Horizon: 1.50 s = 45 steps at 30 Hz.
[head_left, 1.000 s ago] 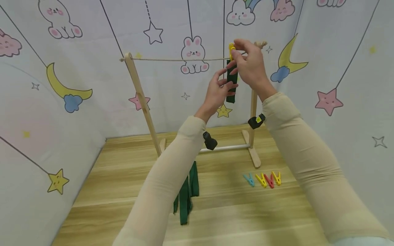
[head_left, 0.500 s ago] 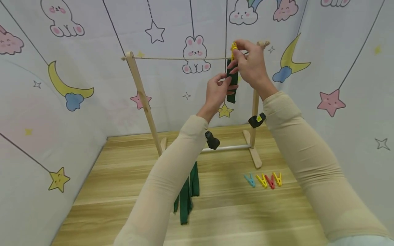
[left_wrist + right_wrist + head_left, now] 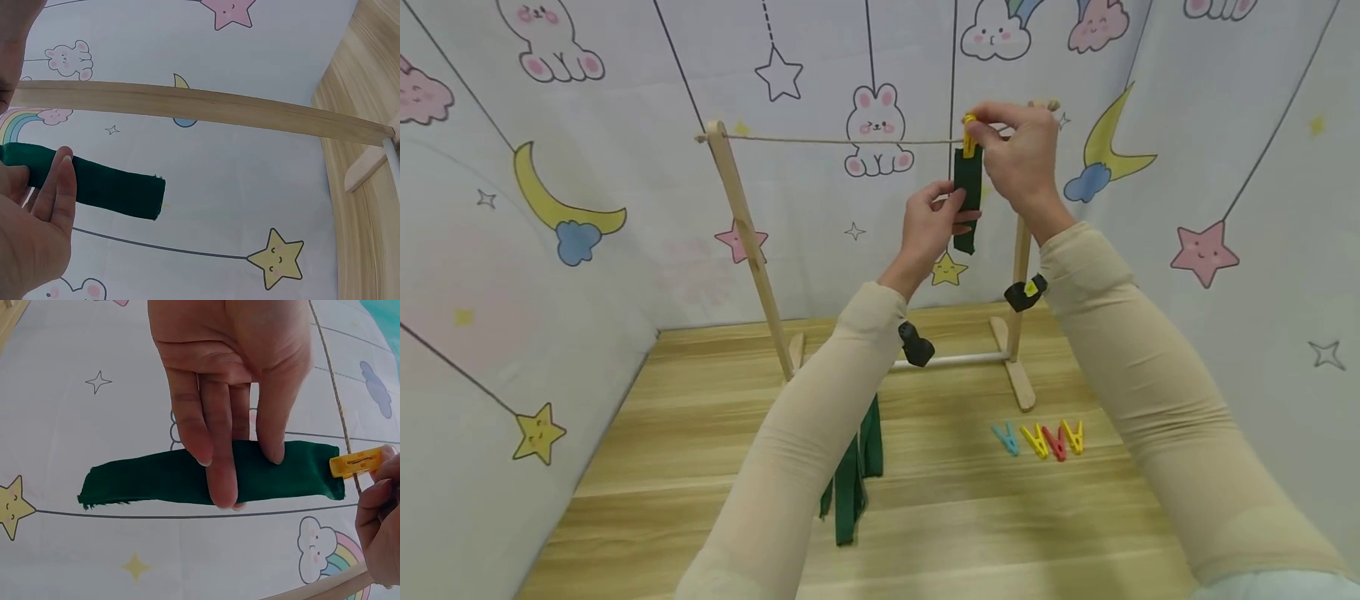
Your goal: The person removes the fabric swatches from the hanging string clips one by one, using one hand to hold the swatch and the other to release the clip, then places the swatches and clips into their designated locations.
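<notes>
A dark green cloth strip [image 3: 967, 177] hangs at the right part of the thin rope [image 3: 812, 141]. My left hand [image 3: 927, 221] pinches it partway down, thumb in front; in the left wrist view the strip's frayed lower end sticks out past the fingers. My right hand [image 3: 1021, 158] pinches a yellow clothespin [image 3: 357, 462] by its handle end. In the right wrist view the pin's tip overlaps the strip's upper end, right by the rope. More green strips [image 3: 848, 483] lie on the tabletop, partly hidden by the left sleeve.
The rope spans a wooden stand with a left post [image 3: 747, 242], a right post [image 3: 1020, 275] and a white bar [image 3: 955, 361] low down. Several clothespins lie on the table [image 3: 955, 517]: one blue [image 3: 1006, 438], one red [image 3: 1056, 443], others yellow [image 3: 1036, 441]. A printed curtain stands behind.
The yellow clothespin has come down over the strip's top at the rope. My right fingers have drawn back from the strip and curl in more. The left hand keeps its hold.
</notes>
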Available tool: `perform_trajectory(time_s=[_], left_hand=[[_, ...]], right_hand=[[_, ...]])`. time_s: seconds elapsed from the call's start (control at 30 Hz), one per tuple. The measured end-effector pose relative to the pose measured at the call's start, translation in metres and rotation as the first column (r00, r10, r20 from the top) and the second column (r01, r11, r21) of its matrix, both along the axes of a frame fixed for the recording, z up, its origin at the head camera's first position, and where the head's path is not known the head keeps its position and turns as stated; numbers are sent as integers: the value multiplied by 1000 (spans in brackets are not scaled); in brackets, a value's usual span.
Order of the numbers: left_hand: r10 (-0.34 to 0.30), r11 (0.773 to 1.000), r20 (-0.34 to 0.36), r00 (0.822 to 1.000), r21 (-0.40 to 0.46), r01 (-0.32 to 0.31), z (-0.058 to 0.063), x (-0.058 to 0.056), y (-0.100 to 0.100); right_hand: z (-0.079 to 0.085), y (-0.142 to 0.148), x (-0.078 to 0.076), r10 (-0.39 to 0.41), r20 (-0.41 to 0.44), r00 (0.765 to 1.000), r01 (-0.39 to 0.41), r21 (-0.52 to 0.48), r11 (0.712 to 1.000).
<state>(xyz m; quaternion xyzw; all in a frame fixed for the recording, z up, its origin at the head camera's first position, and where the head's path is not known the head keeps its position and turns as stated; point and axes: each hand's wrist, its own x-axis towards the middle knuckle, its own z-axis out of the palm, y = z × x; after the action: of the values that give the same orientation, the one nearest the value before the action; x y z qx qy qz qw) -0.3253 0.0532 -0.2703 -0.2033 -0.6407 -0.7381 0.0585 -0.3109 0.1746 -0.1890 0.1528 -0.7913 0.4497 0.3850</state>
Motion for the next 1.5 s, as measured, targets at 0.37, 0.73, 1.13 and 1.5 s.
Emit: perform_trajectory(time_s=[0.37, 0.73, 1.13, 1.5], left_hand=[[11, 1000, 2, 1000, 13, -11, -12, -2, -9], [9, 999, -9, 1000, -38, -9, -14, 4, -15], [149, 959, -139, 979, -221, -178, -27, 14, -44], [168, 962, -131, 977, -193, -191, -45, 30, -58]], right_hand=[[19, -5, 8, 61, -26, 998, -63, -80, 995], [12, 1, 16, 127, 11, 992, -126, -56, 990], [10, 17, 32, 140, -97, 985, -145, -38, 989], [-23, 46, 51, 151, -33, 988, -154, -99, 983]])
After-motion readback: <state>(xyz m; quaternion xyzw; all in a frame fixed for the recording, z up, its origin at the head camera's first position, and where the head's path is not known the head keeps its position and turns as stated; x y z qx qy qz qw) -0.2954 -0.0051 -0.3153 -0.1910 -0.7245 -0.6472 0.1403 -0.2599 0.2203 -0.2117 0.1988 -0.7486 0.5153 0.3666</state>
